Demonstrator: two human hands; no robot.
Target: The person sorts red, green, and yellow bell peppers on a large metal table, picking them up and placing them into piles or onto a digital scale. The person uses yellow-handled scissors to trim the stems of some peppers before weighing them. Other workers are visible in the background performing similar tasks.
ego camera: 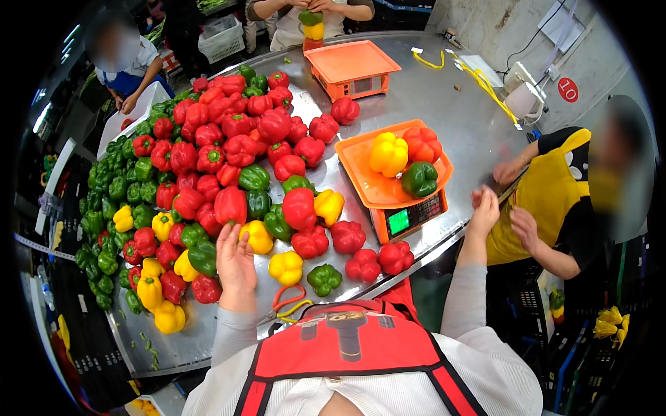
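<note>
My left hand [237, 257] is raised over the near side of the bell pepper pile, palm up with fingers loosely curled, beside a yellow bell pepper [257, 237] and below a red one [230, 205]. My right hand [485, 208] is lifted off the table's right edge, its fingers bent together; whether anything is between them cannot be told. Between my hands stands an orange digital scale [383, 226] with a lit green display. Its orange tray [359, 161] holds a yellow bell pepper [388, 154], a red-orange one [422, 144] and a green one [419, 180].
Scissors [283, 308] lie at the near edge. A second orange scale [354, 60] stands farther back, with yellow ties [481, 78] to its right. A co-worker in a yellow apron [541, 197] stands close at right, hands near mine. Another holds stacked peppers [313, 31] across the table.
</note>
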